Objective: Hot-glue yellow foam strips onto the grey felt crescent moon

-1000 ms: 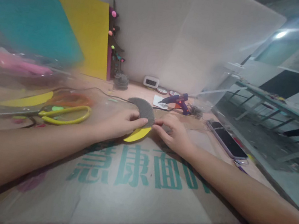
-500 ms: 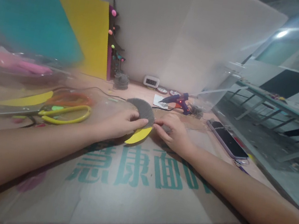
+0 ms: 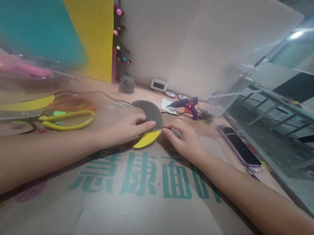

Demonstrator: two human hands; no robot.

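Note:
A crescent-shaped yellow piece (image 3: 147, 139) stands tilted above the tabletop, its upper part covered in fine grey yarn (image 3: 149, 112) and its lower tip bare. My left hand (image 3: 132, 128) grips it from the left, thumb across the front at the border of grey and yellow. At the crescent's right edge, my right hand (image 3: 180, 136) is closed with thumb and forefinger pinched together; whatever thin thing lies between them is too small to make out.
Yellow-handled scissors (image 3: 68, 119) and another yellow crescent (image 3: 26, 103) lie left. Behind are a purple glue gun (image 3: 184, 105), a small clock (image 3: 158, 85) and a dark base (image 3: 126, 84). A phone (image 3: 239, 146) rests right. Coloured sheets (image 3: 89, 34) lean against the back panel.
The crescent has turned slightly and moved up a little, its yellow tip now higher and further right. Both hands stay nearly in place, with small finger movements.

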